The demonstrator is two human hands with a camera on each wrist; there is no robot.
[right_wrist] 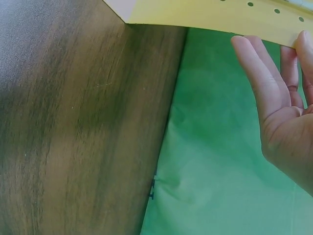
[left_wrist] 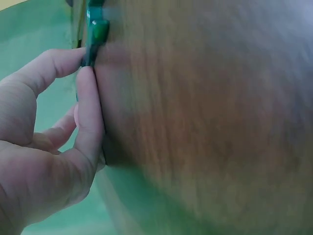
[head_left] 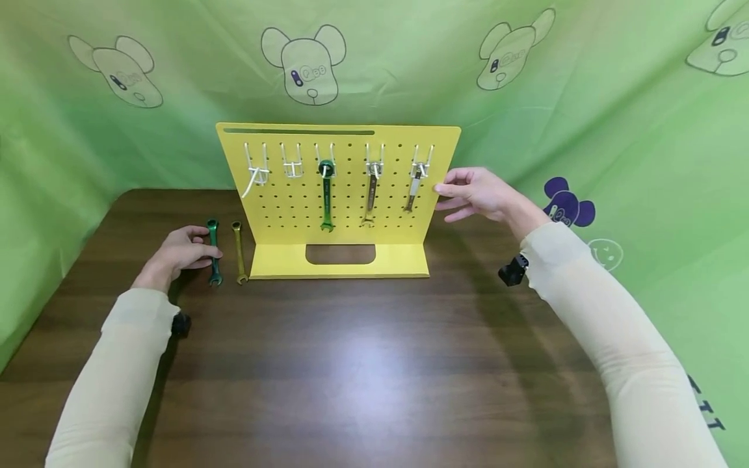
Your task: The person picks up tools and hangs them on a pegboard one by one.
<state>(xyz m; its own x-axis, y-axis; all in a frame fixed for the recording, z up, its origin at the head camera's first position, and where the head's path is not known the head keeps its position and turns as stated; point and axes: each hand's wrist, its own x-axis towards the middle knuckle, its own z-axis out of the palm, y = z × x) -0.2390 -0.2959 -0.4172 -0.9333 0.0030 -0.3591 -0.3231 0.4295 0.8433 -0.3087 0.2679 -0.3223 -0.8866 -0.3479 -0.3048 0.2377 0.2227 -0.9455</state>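
Note:
My left hand [head_left: 186, 248] is at the far left of the table, its thumb and fingers pinching a green wrench [head_left: 214, 260]. In the left wrist view the wrench's green metal [left_wrist: 100, 30] shows just past the fingertips. A gold wrench [head_left: 239, 250] lies beside it on the right. My right hand [head_left: 473, 194] holds the right edge of a yellow pegboard [head_left: 351, 260], thumb at the front face. In the right wrist view two fingertips [right_wrist: 240, 43] reach the board's edge. Another green wrench [head_left: 327, 201] and two silver wrenches [head_left: 371, 195] hang on the board's hooks.
Two white hooks at the board's left bear no wrench; one hook [head_left: 253, 182] has a prong angled down-left. The brown wooden table [head_left: 328, 364] stretches in front of the board. A green printed curtain [head_left: 398, 78] hangs close behind and at both sides.

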